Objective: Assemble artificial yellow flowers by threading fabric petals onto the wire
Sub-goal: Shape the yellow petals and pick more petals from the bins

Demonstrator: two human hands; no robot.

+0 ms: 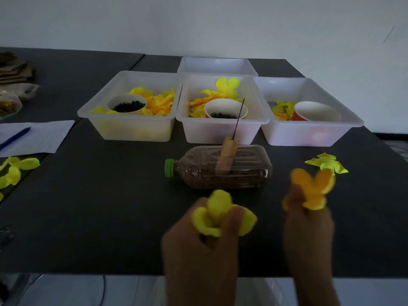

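Note:
My left hand point(198, 246) pinches a light yellow fabric petal piece point(223, 215) low in the middle of the view. Beside it, my right hand point(309, 228) pinches a darker orange-yellow petal piece point(313, 188). Both hands are blurred. Beyond them a thin wire point(239, 115) stands up from a wooden handle point(229, 146) set in a brown-filled plastic bottle point(220, 171) lying on its side. The wire is bare, and neither hand touches it.
Three white bins hold petals and paper cups: left bin point(132, 131), middle bin point(220, 133), right bin point(309, 135); an empty bin point(217, 65) sits behind. Loose petals lie at the right point(326, 164) and left point(15, 171). Paper with a blue pen point(15, 135) lies left.

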